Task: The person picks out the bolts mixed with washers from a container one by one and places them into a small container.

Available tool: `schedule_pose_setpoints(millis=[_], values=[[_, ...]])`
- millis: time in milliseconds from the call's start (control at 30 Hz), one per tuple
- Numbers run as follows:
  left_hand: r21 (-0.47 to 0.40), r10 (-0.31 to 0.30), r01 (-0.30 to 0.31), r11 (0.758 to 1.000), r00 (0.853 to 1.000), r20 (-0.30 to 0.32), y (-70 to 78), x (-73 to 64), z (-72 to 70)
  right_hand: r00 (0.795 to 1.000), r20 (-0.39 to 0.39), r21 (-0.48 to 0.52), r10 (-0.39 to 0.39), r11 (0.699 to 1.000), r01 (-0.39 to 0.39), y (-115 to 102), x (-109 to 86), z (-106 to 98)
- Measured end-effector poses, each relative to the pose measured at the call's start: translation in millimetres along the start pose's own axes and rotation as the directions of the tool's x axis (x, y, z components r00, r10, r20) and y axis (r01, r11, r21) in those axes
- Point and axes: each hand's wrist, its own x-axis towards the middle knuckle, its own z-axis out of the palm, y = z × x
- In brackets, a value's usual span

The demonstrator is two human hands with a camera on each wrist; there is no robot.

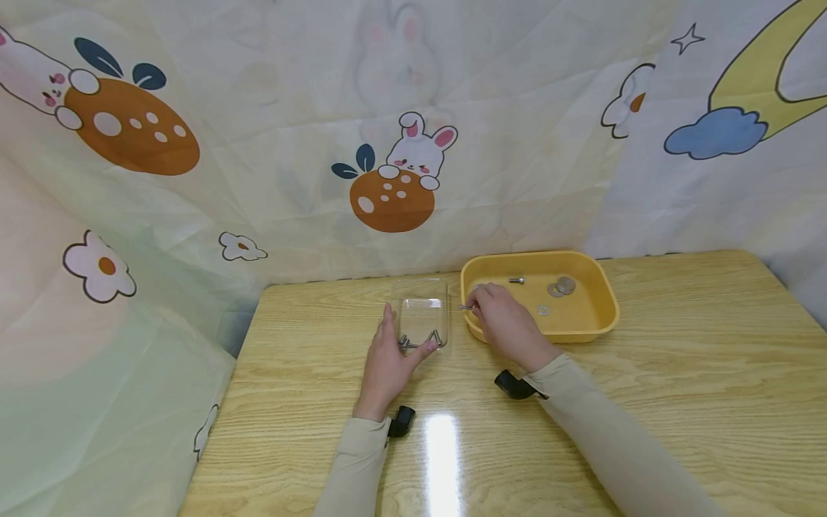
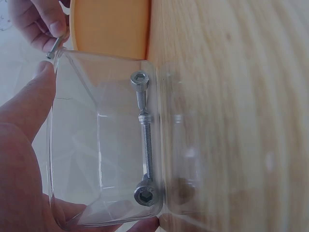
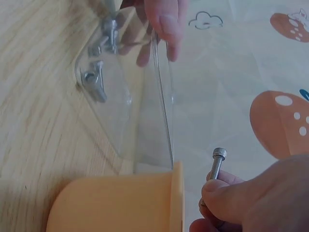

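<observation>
Between thumb and fingers my right hand (image 1: 507,323) pinches a socket-head screw (image 3: 217,164), its head pointing out toward the clear plastic box (image 1: 423,294). That hand is over the left rim of the yellow tray (image 1: 607,316). My left hand (image 1: 386,362) grips the near left part of the clear box, thumb along its near edge. Several metal screws (image 2: 147,150) lie in the box, gathered at its near side. Inside the yellow tray are another screw (image 1: 517,280), some stacked washers (image 1: 565,285) and a single washer (image 1: 543,310).
The wooden table (image 1: 698,359) carries both containers, side by side near its back edge. Behind it hangs a printed cloth (image 1: 291,143) with rabbits and flowers. Each wrist wears a black camera mount (image 1: 402,421).
</observation>
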Motion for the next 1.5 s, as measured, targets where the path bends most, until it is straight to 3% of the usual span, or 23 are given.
schedule_pose_setpoints(millis=[867,1500], values=[[0.009,0.002,-0.002,1.0,1.0,0.006,-1.5,1.0,2.9,0.997,0.049,0.032,-0.052,0.998,0.051,-27.1,3.3,14.1],[0.007,0.013,-0.013,1.0,1.0,-0.002,-1.8,0.7,1.3,0.986,0.077,-0.06,-0.147,0.987,0.152,-34.9,7.5,23.3]])
